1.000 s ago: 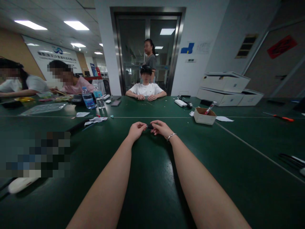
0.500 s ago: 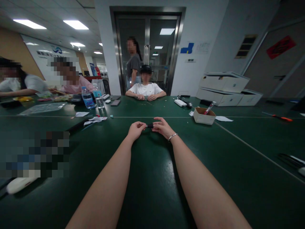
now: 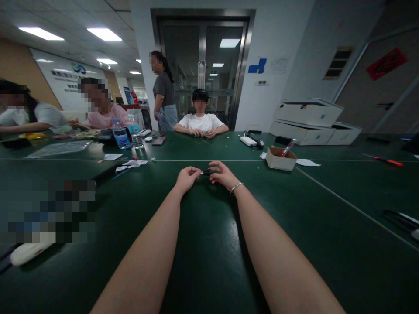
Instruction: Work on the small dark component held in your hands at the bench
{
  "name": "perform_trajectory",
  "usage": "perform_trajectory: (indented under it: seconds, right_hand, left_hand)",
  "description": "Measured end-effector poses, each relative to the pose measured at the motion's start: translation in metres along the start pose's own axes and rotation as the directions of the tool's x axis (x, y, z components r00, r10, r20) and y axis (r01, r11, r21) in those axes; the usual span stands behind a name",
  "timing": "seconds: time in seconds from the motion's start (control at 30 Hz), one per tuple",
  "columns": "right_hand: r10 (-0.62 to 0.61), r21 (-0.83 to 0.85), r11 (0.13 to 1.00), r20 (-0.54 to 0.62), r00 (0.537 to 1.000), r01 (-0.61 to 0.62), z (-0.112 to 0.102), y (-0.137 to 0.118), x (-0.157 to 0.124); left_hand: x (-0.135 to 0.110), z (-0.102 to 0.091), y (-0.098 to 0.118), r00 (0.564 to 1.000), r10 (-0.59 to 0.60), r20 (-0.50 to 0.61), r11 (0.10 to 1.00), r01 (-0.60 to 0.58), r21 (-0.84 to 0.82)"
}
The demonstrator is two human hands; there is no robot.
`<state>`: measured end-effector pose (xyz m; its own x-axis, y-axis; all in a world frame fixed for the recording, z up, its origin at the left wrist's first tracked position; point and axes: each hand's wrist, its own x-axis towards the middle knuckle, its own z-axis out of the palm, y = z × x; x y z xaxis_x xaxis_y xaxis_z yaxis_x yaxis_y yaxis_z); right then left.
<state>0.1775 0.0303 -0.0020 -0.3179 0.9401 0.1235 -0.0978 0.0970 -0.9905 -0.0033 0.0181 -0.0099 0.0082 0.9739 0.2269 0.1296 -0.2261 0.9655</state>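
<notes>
Out in front of me, my left hand (image 3: 187,178) is closed in a pinch on the silvery end of a small black piece (image 3: 206,172). Its exact kind is too small to make out. Just right of it, my right hand (image 3: 225,175) has its thumb and fingers apart around the black end, with a metal bracelet (image 3: 236,187) at the wrist. Whether a fingertip touches the piece is unclear. Both hands are slightly above the green table (image 3: 206,244).
A small cardboard box (image 3: 280,160) holding a red-and-clear item stands right of my hands. Farther right lies an orange-handled screwdriver (image 3: 391,162). Water bottles (image 3: 121,134) and paper scraps (image 3: 131,164) are to the left. One person (image 3: 200,124) sits opposite; others are at the left.
My right hand's fingers have spread and loosened from the black end, while my left hand keeps its pinch. Behind the table, a standing person has moved left.
</notes>
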Motion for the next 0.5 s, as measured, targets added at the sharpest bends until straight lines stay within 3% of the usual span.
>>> perform_trajectory:
  seconds: [0.13, 0.5]
  right_hand:
    - [0.024, 0.035, 0.999, -0.054, 0.998, -0.022, 0.0007, -0.0011, -0.0005]
    - [0.054, -0.016, 0.998, -0.026, 0.998, -0.055, 0.0001, 0.0015, 0.0027]
  left_hand:
    - [0.0010, 0.0001, -0.0019, 1.000, 0.002, 0.003, 1.000, -0.002, -0.004]
    - [-0.0018, 0.0017, 0.0035, 1.000, -0.017, -0.007, 1.000, 0.017, -0.013]
